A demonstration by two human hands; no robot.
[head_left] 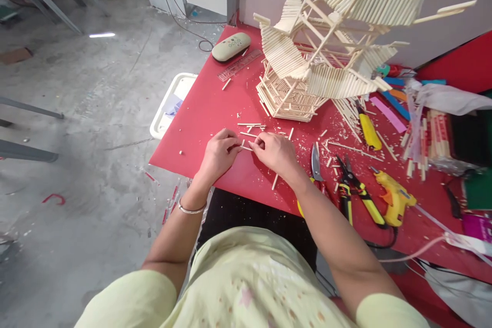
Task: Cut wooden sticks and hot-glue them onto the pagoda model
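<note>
Between my two hands, low over the red tabletop (200, 138), are short pale wooden sticks (246, 147). My left hand (222, 151) pinches their left end, its fingers curled together. At the right end, my right hand (273, 151) is closed in a pinch too. One small piece stands up from the longer one; whether they are joined I cannot make out. Several loose cut sticks (251, 125) lie just beyond my fingertips. Behind them stands a tiered pagoda-like model (295, 56) built from the same sticks, with curved slatted roofs.
To the right lie a yellow cutter knife (369, 130), scissors (315, 161), pliers-like cutters (357, 189) and a yellow glue gun (395, 197) with its cord. A glasses case (231, 47) and a clear ruler (239, 65) sit at the back left. Bundled sticks (438, 136) are far right.
</note>
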